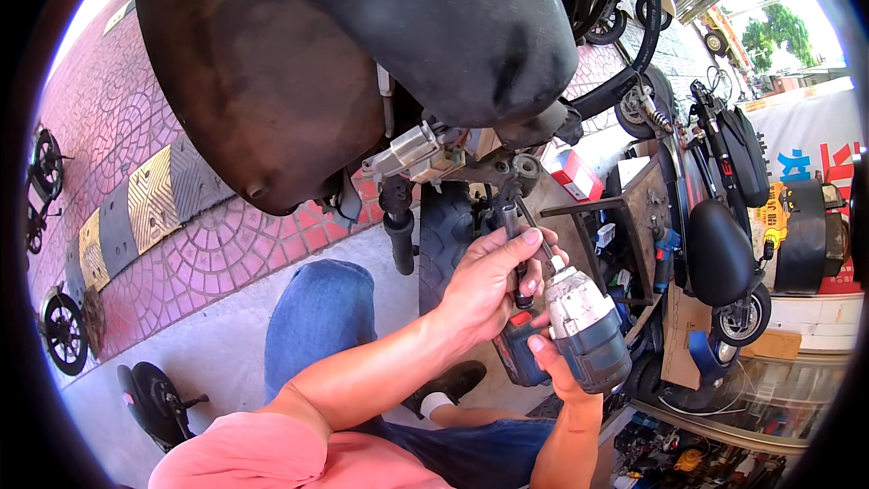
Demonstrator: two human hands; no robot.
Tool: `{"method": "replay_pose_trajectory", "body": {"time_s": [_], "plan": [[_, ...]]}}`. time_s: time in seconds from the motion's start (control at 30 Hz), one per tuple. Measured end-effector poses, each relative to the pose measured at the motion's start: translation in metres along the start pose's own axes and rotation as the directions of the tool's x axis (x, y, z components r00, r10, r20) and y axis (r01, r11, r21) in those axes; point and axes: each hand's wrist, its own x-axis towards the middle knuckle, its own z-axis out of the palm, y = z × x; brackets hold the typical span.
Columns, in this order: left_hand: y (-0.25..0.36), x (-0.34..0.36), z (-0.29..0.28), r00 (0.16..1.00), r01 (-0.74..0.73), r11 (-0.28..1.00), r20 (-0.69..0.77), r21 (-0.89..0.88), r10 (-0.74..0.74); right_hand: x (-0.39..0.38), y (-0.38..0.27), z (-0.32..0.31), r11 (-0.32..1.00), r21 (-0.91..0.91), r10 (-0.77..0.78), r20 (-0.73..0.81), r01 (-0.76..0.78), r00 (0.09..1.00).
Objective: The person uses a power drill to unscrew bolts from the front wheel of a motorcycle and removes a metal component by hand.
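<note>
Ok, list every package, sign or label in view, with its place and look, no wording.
Small box: right of the tyre, behind the hands; rectangular, red and white.
Banner: far right edge; white with large blue and red characters.
Cardboard sheet: right of the drill, leaning under the dark seat; flat, brown.

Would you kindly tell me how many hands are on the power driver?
2: the left hand steadies the bit near the black tyre; the right hand grips the power driver from below.
</note>
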Motion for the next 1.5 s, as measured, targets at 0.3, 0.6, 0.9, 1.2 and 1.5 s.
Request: {"method": "replay_pose_trajectory", "body": {"time_s": [0.3, 0.6, 0.9, 1.2, 1.5], "plan": [[-0.002, -0.001, 0.006, 0.999, 0.002, 0.998, 0.043, -0.06, 0.0, -0.003, 0.007, 0.007, 0.997, 0.078, 0.001, -0.034, 0.001, 0.999], [-0.004, -0.001, 0.006, 0.998, -0.023, 0.999, 0.051, -0.034, 0.025, -0.012, 0.018, 0.006, 0.998, 0.033, 0.05, -0.004, -0.05, 0.999], [-0.004, -0.004, 0.006, 1.0, -0.017, 1.0, 0.015, -0.003, 0.017, -0.012, 0.014, 0.011, 0.992, 0.119, 0.043, 0.005, -0.044, 0.999], [-0.001, -0.014, 0.01, 0.998, -0.029, 0.993, -0.055, 0.118, 0.035, -0.02, 0.022, 0.018, 0.974, 0.218, 0.062, 0.024, -0.066, 0.998], [-0.002, -0.015, 0.012, 0.999, -0.034, 0.999, -0.027, 0.024, 0.035, -0.031, -0.003, 0.02, 0.992, 0.098, 0.086, -0.028, -0.083, 0.996]]}}
